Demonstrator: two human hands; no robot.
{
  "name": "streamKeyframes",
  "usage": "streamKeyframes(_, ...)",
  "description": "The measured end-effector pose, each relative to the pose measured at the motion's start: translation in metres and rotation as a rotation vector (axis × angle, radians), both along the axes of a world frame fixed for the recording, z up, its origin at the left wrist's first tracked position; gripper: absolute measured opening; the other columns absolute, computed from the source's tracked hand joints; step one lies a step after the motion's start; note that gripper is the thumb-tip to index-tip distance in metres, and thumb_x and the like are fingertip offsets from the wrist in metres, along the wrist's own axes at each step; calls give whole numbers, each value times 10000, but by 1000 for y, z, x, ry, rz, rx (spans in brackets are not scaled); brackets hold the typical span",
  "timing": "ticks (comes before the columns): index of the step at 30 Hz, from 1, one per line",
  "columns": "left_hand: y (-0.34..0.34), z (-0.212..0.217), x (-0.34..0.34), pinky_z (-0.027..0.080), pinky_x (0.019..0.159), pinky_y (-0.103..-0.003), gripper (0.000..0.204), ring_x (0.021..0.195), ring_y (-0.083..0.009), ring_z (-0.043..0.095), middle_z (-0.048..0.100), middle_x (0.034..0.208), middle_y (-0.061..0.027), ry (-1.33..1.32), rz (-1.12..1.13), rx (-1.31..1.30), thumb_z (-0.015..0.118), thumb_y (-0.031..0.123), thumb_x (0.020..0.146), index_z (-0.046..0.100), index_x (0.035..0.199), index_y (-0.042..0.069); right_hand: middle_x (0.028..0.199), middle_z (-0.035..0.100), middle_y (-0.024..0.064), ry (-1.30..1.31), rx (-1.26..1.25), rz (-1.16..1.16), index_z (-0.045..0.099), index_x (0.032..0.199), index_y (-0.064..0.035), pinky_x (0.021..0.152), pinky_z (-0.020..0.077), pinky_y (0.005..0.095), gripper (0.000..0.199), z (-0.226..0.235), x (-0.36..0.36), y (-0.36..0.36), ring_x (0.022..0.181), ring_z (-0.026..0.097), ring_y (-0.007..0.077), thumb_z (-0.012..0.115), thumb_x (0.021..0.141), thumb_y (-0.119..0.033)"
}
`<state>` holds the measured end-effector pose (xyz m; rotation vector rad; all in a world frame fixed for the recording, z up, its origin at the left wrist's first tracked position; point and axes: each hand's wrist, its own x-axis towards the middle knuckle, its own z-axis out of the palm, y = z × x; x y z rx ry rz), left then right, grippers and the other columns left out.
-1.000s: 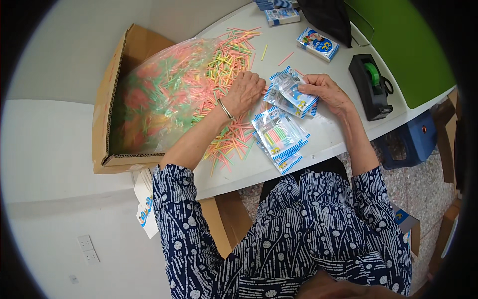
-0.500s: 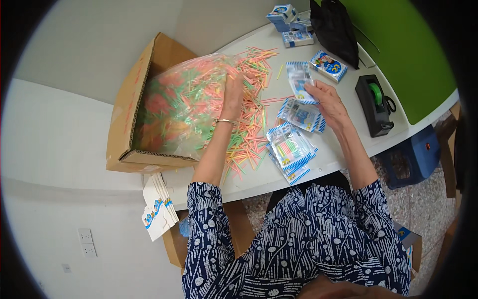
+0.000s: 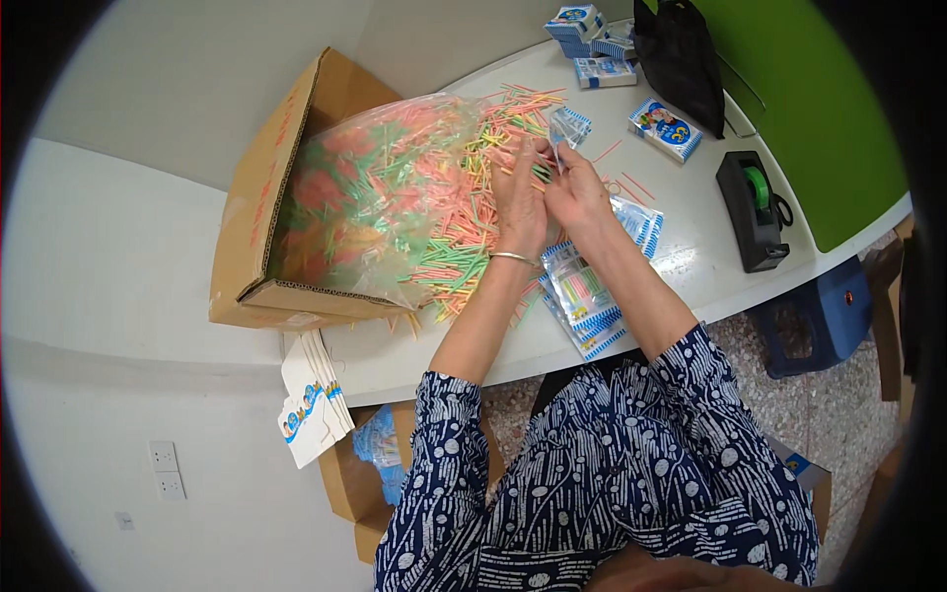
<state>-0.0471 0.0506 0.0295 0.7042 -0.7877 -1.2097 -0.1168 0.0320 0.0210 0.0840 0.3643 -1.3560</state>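
From the head view, the left hand point(image 3: 520, 202) rests on the loose heap of coloured sticks point(image 3: 464, 222) that spills from a clear plastic bag point(image 3: 370, 197), its fingers curled down and pinching a small bunch of them. The right hand point(image 3: 575, 189) meets it fingertip to fingertip and pinches a small clear packet point(image 3: 569, 126), held up with its mouth toward the sticks, seemingly so the bunch can slide in. The bag lies in an open cardboard box point(image 3: 266, 183) tipped on its side at the table's left edge, so the sticks pour within reach. Filled packets point(image 3: 582, 296) are stacked at the near edge of the white table point(image 3: 691, 252), just under the right forearm. Toward the far right edge sit a black tape dispenser point(image 3: 755, 209), a blue printed box point(image 3: 666, 127) and a black bag point(image 3: 681, 59).
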Motion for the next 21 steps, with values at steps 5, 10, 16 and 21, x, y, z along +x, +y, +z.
streamKeyframes(5, 5, -3, -11, 505, 738, -272, 243, 817, -131, 585, 603, 922, -65, -4, 37, 90, 637, 196, 900, 539, 1045, 27, 1096, 584, 154, -11, -16, -14, 504, 1107, 21, 909, 485, 410, 221, -14, 2, -7, 996, 580, 254, 458, 981, -154)
streamKeyframes(10, 3, -14, -6, 522, 717, -274, 151, 833, -139, 601, 619, 954, -73, -86, 126, 101, 584, 151, 932, 577, 1029, 36, 1070, 590, 139, -7, 23, -28, 512, 1069, 17, 884, 495, 391, 188, -11, 10, 0, 974, 584, 234, 489, 968, -140)
streamKeyframes(16, -3, -9, 3, 437, 559, -246, 135, 652, -84, 511, 570, 826, -13, -99, 71, 121, 551, 165, 952, 532, 922, 35, 1036, 608, 114, 106, -89, -41, 541, 1037, 1, 857, 496, 358, 157, -9, 5, 0, 952, 595, 206, 555, 931, -115)
streamKeyframes(21, -7, -8, 26, 481, 608, -233, 235, 718, -106, 584, 613, 784, -45, -155, 84, 104, 511, 181, 968, 605, 856, -3, 879, 644, 48, 499, -314, -35, 600, 934, -25, 751, 498, 272, 131, -2, -23, -2, 792, 611, 118, 640, 885, -140)
